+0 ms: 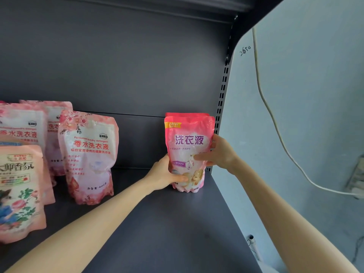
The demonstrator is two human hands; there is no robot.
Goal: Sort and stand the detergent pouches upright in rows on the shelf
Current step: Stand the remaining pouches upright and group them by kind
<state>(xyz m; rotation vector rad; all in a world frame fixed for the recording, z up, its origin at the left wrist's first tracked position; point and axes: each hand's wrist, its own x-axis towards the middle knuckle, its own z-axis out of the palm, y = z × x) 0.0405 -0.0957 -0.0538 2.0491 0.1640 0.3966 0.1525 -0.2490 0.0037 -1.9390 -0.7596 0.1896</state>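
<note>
Nearest me at far left, the peach pouch (19,192) stands upright, pale floral pouches (88,156) upright behind and beside it; that side looks sorted. Across the shelf (167,223), my left hand (165,176) grips the bright pink pouch (189,146) low down and my right hand (220,152) clasps its other edge, standing it before a matching pouch (187,114) at the right end. I judge this row barely begun.

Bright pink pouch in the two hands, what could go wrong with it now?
The soft bright pink plastic detergent pouch, held by the left grip and right grip, might slump forward when let go. It could also knock the matching pink pouch right behind it.
</note>
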